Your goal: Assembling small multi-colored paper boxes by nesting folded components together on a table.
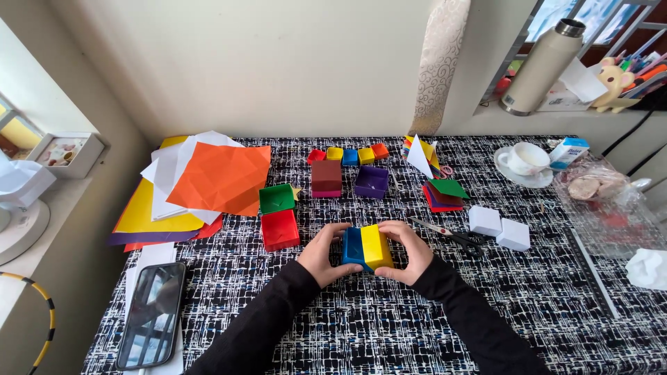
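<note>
Both hands hold a folded paper box (pixel 367 247), blue on its left half and yellow on its right, just above the patterned black-and-white tablecloth (pixel 389 326). My left hand (pixel 322 253) cups the blue side. My right hand (pixel 408 250) wraps the yellow side, fingers over the top edge. Left of the hands stand a red paper box (pixel 280 230) and a green one (pixel 277 198). Black-handled scissors (pixel 448 233) lie just right of my right hand.
Coloured paper sheets topped by an orange one (pixel 221 177) lie at left, a phone (pixel 152 313) near the front left. Maroon (pixel 326 178) and purple (pixel 372 182) boxes, small boxes behind, two white boxes (pixel 499 227), a cup on a saucer (pixel 524 162), a flask (pixel 541 67).
</note>
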